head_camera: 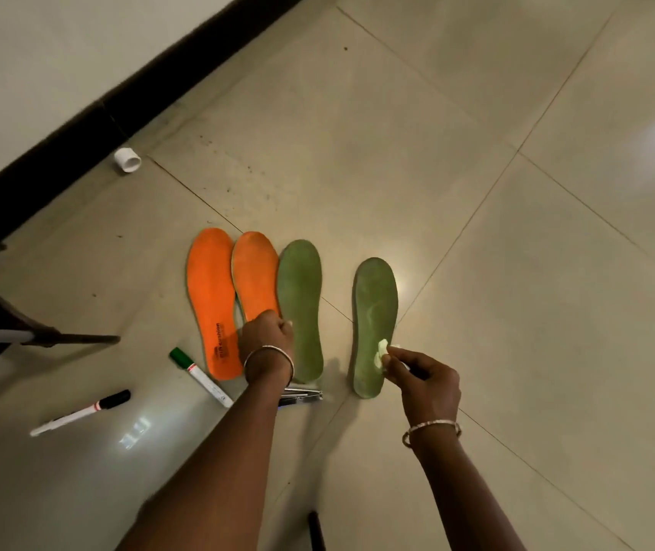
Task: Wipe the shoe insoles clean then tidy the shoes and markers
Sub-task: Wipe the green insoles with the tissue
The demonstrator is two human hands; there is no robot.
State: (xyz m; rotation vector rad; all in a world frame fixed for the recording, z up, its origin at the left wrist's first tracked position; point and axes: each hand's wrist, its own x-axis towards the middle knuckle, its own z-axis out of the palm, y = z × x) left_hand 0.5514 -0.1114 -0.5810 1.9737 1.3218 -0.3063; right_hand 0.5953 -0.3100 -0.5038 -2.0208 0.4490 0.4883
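My right hand (425, 375) pinches a pale wipe (382, 351) against the lower end of the rightmost green insole (375, 304), whose length runs up-frame from my fingertips (392, 353).

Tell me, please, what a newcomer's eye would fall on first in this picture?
Four insoles in a row on the tiled floor stand out: two orange insoles on the left, two green insoles to their right. The right hand pinches a white wad against the rightmost green insole, while the left hand lies over the heel end of an orange one. A green-capped marker and a black-capped marker lie lower left.
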